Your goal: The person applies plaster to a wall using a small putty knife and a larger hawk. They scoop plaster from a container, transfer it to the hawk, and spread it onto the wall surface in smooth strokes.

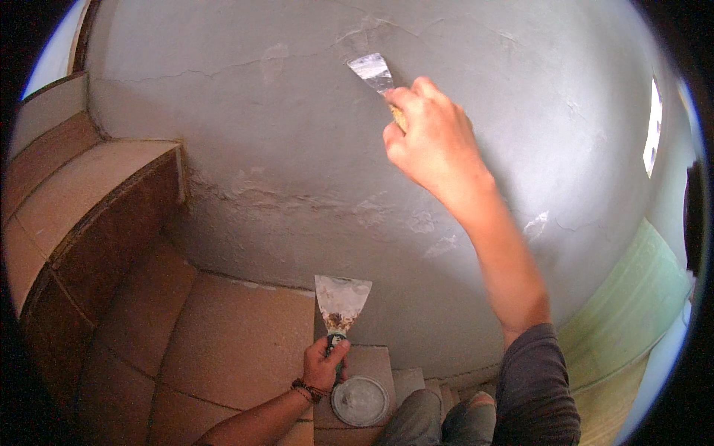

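My right hand [435, 134] is raised to the grey wall and closed around the yellowish handle of a small putty knife [372, 72]. Its shiny blade points up and left, at a cracked, patched area; whether the edge touches the wall I cannot tell. Lower down, my left hand [325, 364] grips the dark handle of a wider putty knife [343, 297], blade upward, with pale smears and rust near the handle. Beside that hand stands a round tub [360, 401] with a whitish-grey top or contents, on a brown step.
Brown tiled steps [230, 334] rise along the left, with a ledge edge [178, 160] meeting the wall. The grey wall [297, 134] has cracks and a rough peeling band [275, 197]. A pale green panel [632, 297] stands at right. My knees show at the bottom.
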The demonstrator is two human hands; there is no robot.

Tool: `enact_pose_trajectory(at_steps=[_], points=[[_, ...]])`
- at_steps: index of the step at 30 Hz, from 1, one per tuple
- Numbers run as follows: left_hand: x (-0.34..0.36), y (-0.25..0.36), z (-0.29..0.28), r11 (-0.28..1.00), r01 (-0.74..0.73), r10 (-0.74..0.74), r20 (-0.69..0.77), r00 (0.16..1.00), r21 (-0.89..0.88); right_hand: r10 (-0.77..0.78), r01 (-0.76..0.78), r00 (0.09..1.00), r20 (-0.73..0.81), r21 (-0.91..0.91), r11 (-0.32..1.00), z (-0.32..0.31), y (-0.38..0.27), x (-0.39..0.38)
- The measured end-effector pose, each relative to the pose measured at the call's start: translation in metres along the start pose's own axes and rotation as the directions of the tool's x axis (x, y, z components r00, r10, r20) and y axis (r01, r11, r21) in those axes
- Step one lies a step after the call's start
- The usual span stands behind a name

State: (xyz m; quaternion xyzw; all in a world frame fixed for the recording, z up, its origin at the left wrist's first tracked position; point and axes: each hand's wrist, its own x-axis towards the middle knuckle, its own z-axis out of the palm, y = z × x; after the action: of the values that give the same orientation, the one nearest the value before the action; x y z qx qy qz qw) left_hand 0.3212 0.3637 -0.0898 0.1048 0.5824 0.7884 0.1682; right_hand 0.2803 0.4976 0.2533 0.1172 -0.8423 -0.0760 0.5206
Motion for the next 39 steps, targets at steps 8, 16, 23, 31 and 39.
enact_pose_trajectory(at_steps=[8, 16, 23, 31, 39], points=[[0.001, 0.003, 0.001, 1.000, 0.013, -0.012, 0.042, 0.999, -0.025, 0.039, -0.037, 0.990, -0.133, 0.023, 0.999, 0.011, 0.022, 0.013], [0.001, 0.002, -0.001, 0.999, -0.013, 0.014, 0.035, 0.999, -0.034, 0.010, 0.002, 0.991, -0.132, 0.085, 0.996, -0.008, 0.013, 0.024], [0.005, -0.003, -0.002, 1.000, -0.027, 0.027, 0.060, 0.998, -0.010, -0.033, 0.045, 0.984, -0.174, 0.066, 0.997, 0.066, 0.044, 0.012], [-0.001, 0.004, 0.001, 0.999, 0.017, -0.016, 0.011, 1.000, -0.028, -0.022, 0.031, 0.995, -0.094, 0.096, 0.995, 0.042, 0.034, -0.012], [0.004, 0.000, 0.001, 1.000, 0.010, -0.010, 0.032, 0.999, -0.017, 0.105, -0.085, 0.954, -0.281, 0.083, 0.993, 0.014, 0.011, 0.034]])
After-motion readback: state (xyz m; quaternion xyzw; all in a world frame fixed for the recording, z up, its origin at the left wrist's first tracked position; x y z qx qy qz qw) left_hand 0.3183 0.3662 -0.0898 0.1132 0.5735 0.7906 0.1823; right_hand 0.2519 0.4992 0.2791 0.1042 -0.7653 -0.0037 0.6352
